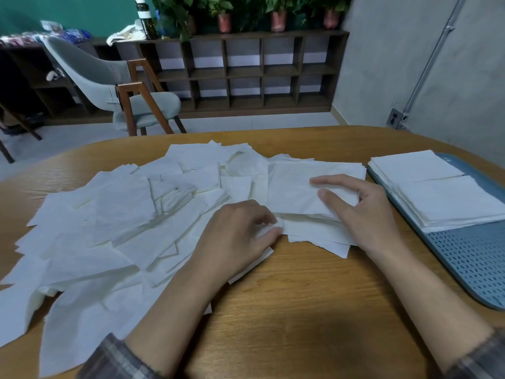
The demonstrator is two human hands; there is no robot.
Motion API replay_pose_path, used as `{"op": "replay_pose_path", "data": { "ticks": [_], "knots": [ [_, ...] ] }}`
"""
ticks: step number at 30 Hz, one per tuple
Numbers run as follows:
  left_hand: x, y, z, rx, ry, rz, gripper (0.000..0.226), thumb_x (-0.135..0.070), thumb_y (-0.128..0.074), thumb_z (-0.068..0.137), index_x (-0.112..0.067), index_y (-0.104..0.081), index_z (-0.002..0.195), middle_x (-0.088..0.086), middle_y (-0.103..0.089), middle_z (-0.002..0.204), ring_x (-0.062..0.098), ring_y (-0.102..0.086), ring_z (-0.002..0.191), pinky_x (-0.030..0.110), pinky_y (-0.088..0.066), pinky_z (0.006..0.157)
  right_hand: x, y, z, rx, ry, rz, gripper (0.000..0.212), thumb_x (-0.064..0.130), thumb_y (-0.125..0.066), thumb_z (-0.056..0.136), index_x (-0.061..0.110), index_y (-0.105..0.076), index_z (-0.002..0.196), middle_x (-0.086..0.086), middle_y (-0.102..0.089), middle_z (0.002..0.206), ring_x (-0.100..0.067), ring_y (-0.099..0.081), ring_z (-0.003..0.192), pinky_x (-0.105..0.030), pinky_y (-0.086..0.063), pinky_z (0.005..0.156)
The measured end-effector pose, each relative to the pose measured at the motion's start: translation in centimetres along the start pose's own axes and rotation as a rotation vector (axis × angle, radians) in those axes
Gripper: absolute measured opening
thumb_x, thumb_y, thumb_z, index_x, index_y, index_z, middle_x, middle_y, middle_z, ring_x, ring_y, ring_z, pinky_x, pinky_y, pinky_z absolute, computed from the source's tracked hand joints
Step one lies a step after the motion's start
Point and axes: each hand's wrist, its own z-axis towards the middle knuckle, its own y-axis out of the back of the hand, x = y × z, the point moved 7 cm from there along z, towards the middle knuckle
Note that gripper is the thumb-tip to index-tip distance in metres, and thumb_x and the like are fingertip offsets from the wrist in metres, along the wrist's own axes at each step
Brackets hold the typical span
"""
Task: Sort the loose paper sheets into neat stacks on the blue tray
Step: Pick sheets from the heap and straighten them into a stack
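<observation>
table point(300, 310): wood, carries everything; blue tray point(475, 263) sits at its right edge.
loose sheets point(109, 228): big messy spread, well left of the tray, overlapping at all angles, some creased. by far the most paper in view, so most of the job is left imo.
tray: perforated floor, near end bare, room for more.
far stack point(412, 165): on the tray's far end, squared up, edges fairly even.
near stack point(451, 201): on the tray, touching the far stack on its near side, also tidy, several sheets thick. 2 stacks done so far.
small batch point(295, 187): a few sheets roughly aligned, on the table just left of the tray, not yet on it. looks like the next lot to go over.
right hand point(360, 212): between batch and tray, thumb + forefinger on top of the batch's right edge, other fingers hidden, prob under it; holds the batch.
left hand point(237, 233): further left of the tray, fingers curled, pinching a sheet corner at the batch's near-left edge.
hands: apart, one each side of the batch.
progress: early-ish; rough guess well under half sorted.
</observation>
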Motion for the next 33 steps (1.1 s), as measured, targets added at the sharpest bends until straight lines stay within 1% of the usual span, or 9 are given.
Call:
{"op": "replay_pose_path", "data": {
  "ticks": [3, 7, 14, 17, 22, 24, 26, 30, 33],
  "knots": [
    [0.3, 0.4, 0.1, -0.023, 0.078, -0.103, 0.011, -0.035, -0.081, 0.091, -0.026, -0.083, 0.086, -0.018, -0.075, 0.082, -0.002, -0.069, 0.084, 0.026, -0.058, 0.079, 0.0, 0.0, 0.0, 0.002, -0.003, 0.002, 0.023, 0.008, -0.069, 0.098, 0.026, -0.081, 0.106, 0.026, -0.076, 0.111, 0.011, -0.061, 0.117, -0.001, -0.037, 0.097],
    [0.3, 0.5, 0.0, -0.006, 0.145, -0.248, 0.009, -0.033, -0.082, 0.091, -0.027, -0.085, 0.086, -0.019, -0.078, 0.084, -0.005, -0.071, 0.087, 0.02, -0.057, 0.082, -0.1, -0.1, 0.0, 0.011, -0.006, -0.009, 0.024, 0.009, -0.069, 0.098, 0.029, -0.081, 0.106, 0.028, -0.075, 0.111, 0.012, -0.06, 0.117, -0.001, -0.037, 0.098],
    [-0.5, 0.2, -0.4, 0.066, 0.193, -0.426, 0.006, -0.032, -0.083, 0.088, -0.026, -0.085, 0.086, -0.018, -0.079, 0.085, 0.001, -0.073, 0.088, 0.026, -0.058, 0.082, -0.1, 0.0, 0.1, 0.0, -0.015, -0.003, 0.024, 0.009, -0.07, 0.098, 0.029, -0.081, 0.106, 0.027, -0.075, 0.112, 0.011, -0.061, 0.117, -0.003, -0.038, 0.098],
    [-0.9, 0.5, -0.5, 0.076, 0.191, -0.486, 0.008, -0.03, -0.082, 0.091, -0.024, -0.085, 0.087, -0.014, -0.079, 0.085, 0.005, -0.073, 0.087, 0.028, -0.058, 0.082, -0.1, 0.3, 0.1, -0.035, -0.01, 0.0, 0.023, 0.009, -0.07, 0.098, 0.028, -0.081, 0.106, 0.027, -0.075, 0.111, 0.011, -0.062, 0.115, -0.002, -0.038, 0.096],
    [-2.2, 1.5, -0.4, 0.044, 0.105, -0.621, 0.015, -0.015, -0.068, 0.102, -0.018, -0.077, 0.09, -0.004, -0.077, 0.094, 0.013, -0.072, 0.098, 0.02, -0.053, 0.09, 0.2, 0.3, -0.1, -0.045, 0.014, 0.015, 0.026, 0.007, -0.069, 0.098, 0.027, -0.081, 0.108, 0.024, -0.076, 0.113, 0.009, -0.062, 0.117, -0.003, -0.039, 0.097],
    [-2.4, 1.9, -0.3, 0.041, 0.074, -0.695, 0.018, -0.009, -0.062, 0.104, -0.014, -0.072, 0.089, 0.005, -0.074, 0.094, 0.02, -0.069, 0.096, 0.019, -0.05, 0.086, 0.2, 0.2, -0.1, -0.043, 0.012, 0.021, 0.027, 0.008, -0.068, 0.099, 0.029, -0.081, 0.11, 0.024, -0.075, 0.115, 0.009, -0.061, 0.119, -0.003, -0.04, 0.098],
    [-2.4, 2.0, -0.2, 0.042, 0.067, -0.775, 0.02, -0.01, -0.06, 0.105, -0.013, -0.068, 0.086, 0.01, -0.066, 0.088, 0.022, -0.061, 0.085, 0.02, -0.047, 0.078, 0.2, 0.1, -0.1, -0.043, 0.004, 0.024, 0.027, 0.008, -0.068, 0.099, 0.029, -0.081, 0.111, 0.025, -0.075, 0.115, 0.01, -0.061, 0.119, -0.003, -0.039, 0.098],
    [-1.8, 2.2, 0.1, 0.028, 0.137, -1.047, 0.018, -0.024, -0.063, 0.094, -0.021, -0.065, 0.076, -0.003, -0.053, 0.075, 0.014, -0.043, 0.069, 0.025, -0.033, 0.064, 0.3, 0.3, -0.1, -0.038, 0.023, 0.03, 0.026, 0.006, -0.068, 0.099, 0.025, -0.081, 0.111, 0.022, -0.076, 0.115, 0.006, -0.063, 0.119, -0.005, -0.04, 0.099],
    [-2.0, 2.3, 0.1, 0.035, 0.132, -1.159, 0.031, -0.018, -0.052, 0.097, -0.024, -0.067, 0.071, -0.009, -0.058, 0.07, 0.005, -0.053, 0.065, 0.016, -0.043, 0.061, 0.6, 0.0, -0.3, 0.01, 0.025, 0.068, 0.024, 0.008, -0.068, 0.099, 0.024, -0.08, 0.111, 0.022, -0.076, 0.116, 0.006, -0.063, 0.12, -0.007, -0.04, 0.1]
  ]
}}
